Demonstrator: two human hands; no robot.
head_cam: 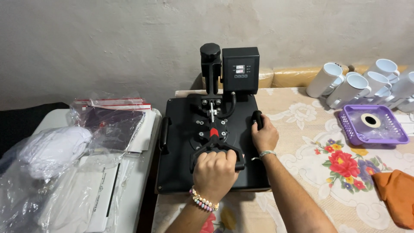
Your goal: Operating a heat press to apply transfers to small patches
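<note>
In the head view, a black flat-bed heat press machine (202,142) sits on a table covered with a cream floral tablecloth (319,172), its upright column and black control box (240,64) standing at the back against a rough grey wall. The left hand (214,172), wearing a pastel beaded bracelet (203,201), is clenched around the black lever handle (217,152) at the front middle of the press's top plate. The right hand (264,136), with a thin bracelet at the wrist, grips the black side handle (257,118) on the press's right edge.

To the right, a cluster of plain white ceramic mugs (358,84) lies on the tablecloth, just behind a purple plastic tray (374,126) holding a roll of tape (371,120). An orange cloth (396,194) lies near the right edge. On a separate white table to the left sit clear plastic bags of white fabric (47,151) and a stack of packaged sheets (116,123).
</note>
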